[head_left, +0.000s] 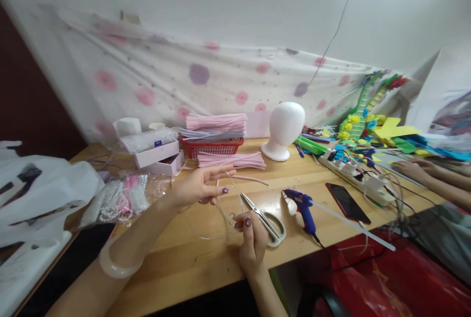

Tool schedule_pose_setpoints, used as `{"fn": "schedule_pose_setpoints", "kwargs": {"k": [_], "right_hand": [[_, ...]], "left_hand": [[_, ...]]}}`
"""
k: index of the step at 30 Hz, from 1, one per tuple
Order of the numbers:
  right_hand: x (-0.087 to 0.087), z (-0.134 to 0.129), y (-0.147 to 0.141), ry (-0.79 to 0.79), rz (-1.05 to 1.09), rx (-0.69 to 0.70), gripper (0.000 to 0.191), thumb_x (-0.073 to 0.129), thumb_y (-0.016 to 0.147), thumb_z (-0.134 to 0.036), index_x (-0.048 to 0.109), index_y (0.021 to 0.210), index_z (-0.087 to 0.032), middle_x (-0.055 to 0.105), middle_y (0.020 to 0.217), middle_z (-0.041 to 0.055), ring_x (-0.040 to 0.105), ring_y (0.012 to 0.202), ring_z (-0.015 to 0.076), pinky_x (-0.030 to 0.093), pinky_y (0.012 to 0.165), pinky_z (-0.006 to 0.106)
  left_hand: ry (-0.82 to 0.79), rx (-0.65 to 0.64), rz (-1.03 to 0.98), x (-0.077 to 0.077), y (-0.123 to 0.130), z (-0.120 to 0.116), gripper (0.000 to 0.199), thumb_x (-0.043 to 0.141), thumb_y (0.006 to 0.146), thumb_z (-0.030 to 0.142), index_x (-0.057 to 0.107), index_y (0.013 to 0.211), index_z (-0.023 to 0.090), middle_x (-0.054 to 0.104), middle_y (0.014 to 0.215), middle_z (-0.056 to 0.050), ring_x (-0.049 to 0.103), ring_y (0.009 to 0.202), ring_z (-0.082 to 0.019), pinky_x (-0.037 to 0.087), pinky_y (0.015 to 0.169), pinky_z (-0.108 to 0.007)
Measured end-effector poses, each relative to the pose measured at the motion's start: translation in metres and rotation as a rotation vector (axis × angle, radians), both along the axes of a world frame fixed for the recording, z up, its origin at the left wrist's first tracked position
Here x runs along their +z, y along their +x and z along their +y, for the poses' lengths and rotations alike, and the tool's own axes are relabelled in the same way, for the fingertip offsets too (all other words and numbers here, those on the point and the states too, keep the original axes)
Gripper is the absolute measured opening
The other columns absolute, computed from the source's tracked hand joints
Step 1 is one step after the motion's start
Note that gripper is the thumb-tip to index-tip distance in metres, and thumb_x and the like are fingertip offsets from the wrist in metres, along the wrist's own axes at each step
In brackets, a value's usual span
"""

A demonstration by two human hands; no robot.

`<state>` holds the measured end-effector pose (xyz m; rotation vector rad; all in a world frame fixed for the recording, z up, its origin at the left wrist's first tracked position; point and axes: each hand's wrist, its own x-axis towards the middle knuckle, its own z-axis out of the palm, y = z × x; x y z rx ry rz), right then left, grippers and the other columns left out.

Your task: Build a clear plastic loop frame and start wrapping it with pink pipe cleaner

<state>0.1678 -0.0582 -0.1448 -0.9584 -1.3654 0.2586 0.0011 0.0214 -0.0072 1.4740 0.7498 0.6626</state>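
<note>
Silvery in colour, a thin strand (234, 184) curves between a person's bare hands above a wooden counter (176, 268). The right hand (253, 238) has its grip pinched on the strand, thumb against fingers. The left hand (204, 185), a pale bangle (119, 268) on its forearm, is between 10 and 11 o'clock from the right, fingers extended beside the strand; whether its grip clasps it cannot be told. Scissors (275, 236) lie just beside the right hand at 2 o'clock, a blue glue gun (302, 204) beyond them; a white foam head (286, 125) stands farther off at 1. From the left hand, pink pipe cleaners (231, 161) lie at 2 o'clock, a red plastic basket (215, 148) carrying stacked stems (216, 122) at 12, and strings of beads (114, 199) at 9. Well apart, past a power strip (380, 198), a co-worker's hands (414, 170) show at the right hand's 2 o'clock.
</note>
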Motion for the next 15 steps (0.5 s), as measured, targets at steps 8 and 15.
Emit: {"fn": "schedule_pose_setpoints", "kwargs": {"k": [8, 15], "right_hand": [[0.0019, 0.0012, -0.001, -0.001, -0.004, -0.02, 0.035, 0.036, 0.102, -0.03, 0.062, 0.08, -0.019, 0.055, 0.067, 0.0004, 0.054, 0.063, 0.0154, 0.042, 0.06, 0.029], [-0.0005, 0.0007, -0.0014, -0.006, -0.036, -0.033, 0.037, 0.034, 0.103, -0.031, 0.06, 0.078, -0.019, 0.056, 0.067, 0.0004, 0.055, 0.062, 0.0146, 0.043, 0.059, 0.028]], "left_hand": [[-0.001, -0.01, -0.027, 0.0023, 0.0009, -0.0044, 0.065, 0.075, 0.077, 0.021, 0.056, 0.138, 0.027, 0.042, 0.152, -0.023, 0.048, 0.052, 0.001, 0.025, 0.042, -0.016], [-0.023, 0.007, -0.043, 0.0005, 0.0007, -0.004, 0.064, 0.078, 0.074, 0.02, 0.059, 0.134, 0.029, 0.047, 0.149, -0.02, 0.051, 0.055, -0.001, 0.028, 0.043, -0.015]]}}
